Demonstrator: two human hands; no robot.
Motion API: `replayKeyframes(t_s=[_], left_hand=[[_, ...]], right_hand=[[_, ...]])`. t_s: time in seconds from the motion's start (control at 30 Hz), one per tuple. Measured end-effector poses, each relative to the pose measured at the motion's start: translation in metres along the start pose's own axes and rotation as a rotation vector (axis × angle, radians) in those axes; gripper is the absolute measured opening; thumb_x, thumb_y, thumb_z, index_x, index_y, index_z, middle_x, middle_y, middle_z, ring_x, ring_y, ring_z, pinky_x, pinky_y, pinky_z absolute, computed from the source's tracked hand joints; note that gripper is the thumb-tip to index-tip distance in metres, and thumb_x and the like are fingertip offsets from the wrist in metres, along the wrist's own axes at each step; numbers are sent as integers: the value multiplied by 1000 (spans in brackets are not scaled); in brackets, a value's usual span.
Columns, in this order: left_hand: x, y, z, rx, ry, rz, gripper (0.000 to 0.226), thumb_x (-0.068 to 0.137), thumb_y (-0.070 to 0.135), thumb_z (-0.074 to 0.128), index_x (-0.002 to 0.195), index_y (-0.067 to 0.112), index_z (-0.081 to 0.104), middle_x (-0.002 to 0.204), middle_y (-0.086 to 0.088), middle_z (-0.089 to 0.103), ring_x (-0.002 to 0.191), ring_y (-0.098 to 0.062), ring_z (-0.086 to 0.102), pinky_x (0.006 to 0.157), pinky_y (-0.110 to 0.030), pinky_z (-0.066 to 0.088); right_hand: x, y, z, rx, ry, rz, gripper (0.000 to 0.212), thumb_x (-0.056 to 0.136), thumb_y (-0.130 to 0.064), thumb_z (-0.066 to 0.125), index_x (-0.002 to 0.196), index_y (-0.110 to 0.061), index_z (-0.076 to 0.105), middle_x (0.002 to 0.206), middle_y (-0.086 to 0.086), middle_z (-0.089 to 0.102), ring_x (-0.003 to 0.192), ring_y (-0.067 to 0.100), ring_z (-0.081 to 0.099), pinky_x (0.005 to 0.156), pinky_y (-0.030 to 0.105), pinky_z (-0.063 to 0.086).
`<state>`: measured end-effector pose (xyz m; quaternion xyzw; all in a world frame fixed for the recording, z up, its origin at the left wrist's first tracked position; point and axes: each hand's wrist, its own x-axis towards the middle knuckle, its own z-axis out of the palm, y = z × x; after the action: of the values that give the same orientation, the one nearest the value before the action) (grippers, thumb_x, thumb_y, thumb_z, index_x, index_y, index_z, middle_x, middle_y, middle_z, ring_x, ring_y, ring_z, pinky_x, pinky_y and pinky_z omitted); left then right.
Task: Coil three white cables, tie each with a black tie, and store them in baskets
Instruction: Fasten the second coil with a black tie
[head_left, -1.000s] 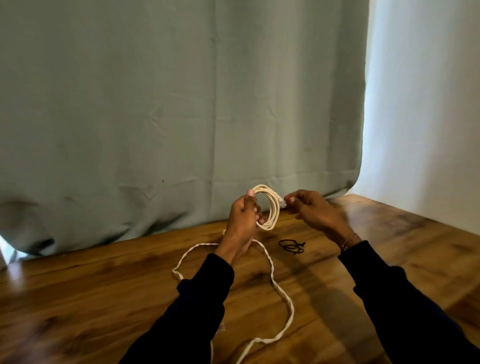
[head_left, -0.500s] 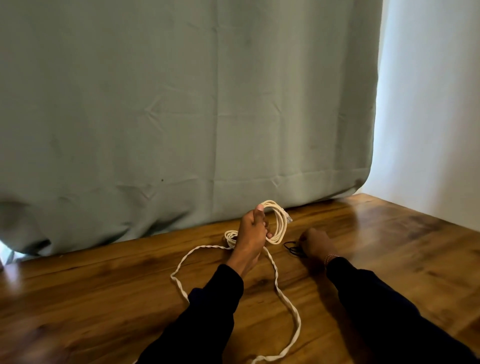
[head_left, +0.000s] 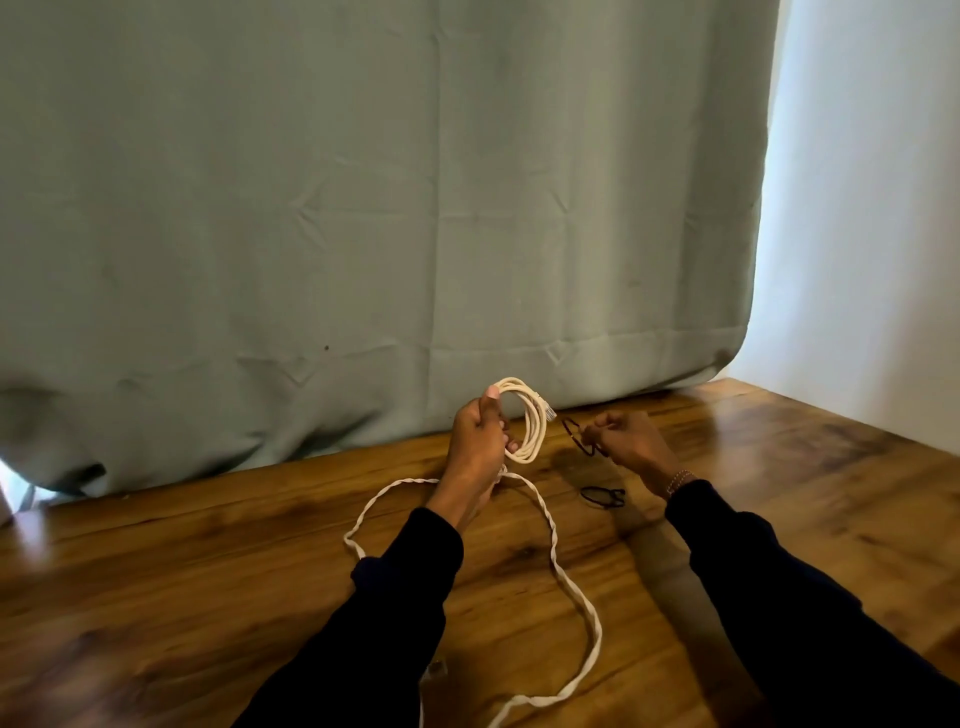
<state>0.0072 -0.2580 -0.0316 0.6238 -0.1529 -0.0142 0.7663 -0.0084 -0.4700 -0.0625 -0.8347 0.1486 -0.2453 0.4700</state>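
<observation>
The left hand is closed around a coiled white braided cable, held upright above the wooden bench. Just to its right, the right hand pinches a thin black tie. The coil looks light and springy (loops may slip), so grip across all strands. A second black tie lies below the right hand.

- The coiled cable is creamy white.
- The loose cable on the worktop is white too, with a twisty rope pattern.
- The tie held up is black.
- Another tie lying flat is black.
- The worktop is warm brown wood with dark streaks and shiny spots.
- The curtain is plain grey-green.
- The wall is pale white-blue.
- The sleeves are very dark, almost black.
- The bracelet is gold-coloured.
</observation>
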Motion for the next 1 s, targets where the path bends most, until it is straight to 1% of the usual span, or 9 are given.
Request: replayKeyframes(t_s=[0.17,0.3,0.37,0.47,0.53,0.7,0.8,0.9,1.0], left_hand=[[0,12,-15,15,8,40,36,107,38,36,91,12,54,70,0,38,54,-8,41,54,-26,44],[-1,20,-34,49,26,82,35,108,37,35,93,12,56,71,-1,39,48,-3,43,53,-25,44],[-3,25,-44,62,38,103,34,108,36,35,90,15,55,69,0,38,51,-5,42,55,-25,44],[-8,34,-62,79,56,129,33,108,35,35,89,16,55,68,0,38,56,-9,40,57,-27,43],[-11,40,-75,103,69,147,33,108,36,36,90,16,55,67,1,38,55,-8,39,55,-27,41],[-22,58,-110,200,105,202,39,107,41,37,100,9,57,68,2,39,57,-8,40,53,-23,41],[-30,72,-133,273,114,277,41,106,43,36,99,8,57,68,3,40,59,-8,39,54,-22,41],[-40,92,-154,338,131,342,36,105,45,35,88,19,53,67,4,41,60,-7,41,56,-21,43],[-49,109,-173,359,152,404,36,105,44,35,88,17,53,67,2,42,59,-7,42,56,-20,44]], right_hand=[[-10,-31,-8,218,-22,-65,14,90,-18,73,100,-8,72,86,10,74,67,11,62,55,19,50],[-21,-65,-9,424,-194,-65,26,90,-16,72,111,0,69,89,14,72,73,15,70,60,25,55],[-29,-85,-8,497,-252,-135,27,91,-17,71,110,2,69,93,14,71,83,18,70,63,26,56],[-45,-122,-1,429,-258,-317,23,91,-25,70,106,-8,73,97,5,76,91,14,69,73,29,54],[-57,-146,7,471,-279,-410,21,88,-26,72,103,-13,74,97,5,76,90,16,69,73,29,53],[-83,-192,37,677,-417,-439,13,86,-2,69,98,0,72,97,14,70,90,32,74,77,32,60],[-95,-211,56,627,-441,-519,14,84,-3,71,98,-4,75,95,13,75,92,30,75,82,38,61],[-106,-227,74,525,-422,-646,17,82,-16,74,98,-12,77,92,5,77,89,20,74,79,30,60],[-115,-243,93,539,-437,-748,18,88,-19,69,103,-9,74,96,5,75,94,22,71,81,34,61]])
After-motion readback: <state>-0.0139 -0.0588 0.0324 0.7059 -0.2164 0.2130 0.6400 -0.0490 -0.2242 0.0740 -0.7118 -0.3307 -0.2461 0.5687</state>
